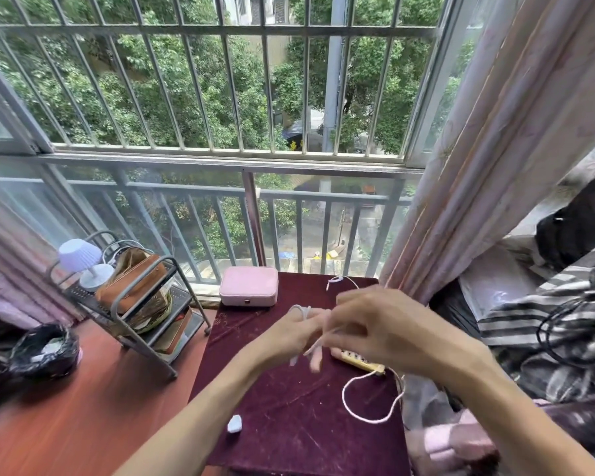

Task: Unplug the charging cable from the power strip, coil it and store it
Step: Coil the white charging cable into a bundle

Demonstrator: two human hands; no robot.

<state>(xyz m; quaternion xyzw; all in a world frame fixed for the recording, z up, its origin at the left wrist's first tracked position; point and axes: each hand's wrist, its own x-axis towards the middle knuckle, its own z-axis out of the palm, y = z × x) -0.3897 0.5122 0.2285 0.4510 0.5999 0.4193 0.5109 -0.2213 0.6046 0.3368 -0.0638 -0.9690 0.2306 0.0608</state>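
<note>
1. Charger block (234, 423), small and white, sits on its own at the near left edge of the dark red cloth table (289, 407). It isn't touching anything.
2. A bit further in, a thicker white cord (364, 403) makes a big loose loop on the cloth. It runs up to the yellowish power strip (358, 360), which is mostly hidden under the right hand.
3. Both hands are up over the middle of the table, and they're blurry. The left hand (289, 333) has the thin white cable (301, 312) looped round its fingers, which look fairly straight and spread, with strands hanging down under it.
4. The right hand (385, 324) has its fingers curled in and seems to pinch a strand of that cable right by the left fingertips. Honestly I can't tell the exact grip with the blur.
5. The cable's loose end (337, 280) pokes out behind the hands, near the far edge of the table.
6. A pink box (248, 286) sits shut at the far left corner.
7. Left of the table on the floor there's a metal rack (145, 304) with a small lamp (83, 262) and a brown bag (134, 283). A bin (43, 350) with a black liner sits nearer on the left.
8. At the back is a barred window (220, 91) with trees outside, and a pink curtain (495, 149) hangs on the right.
</note>
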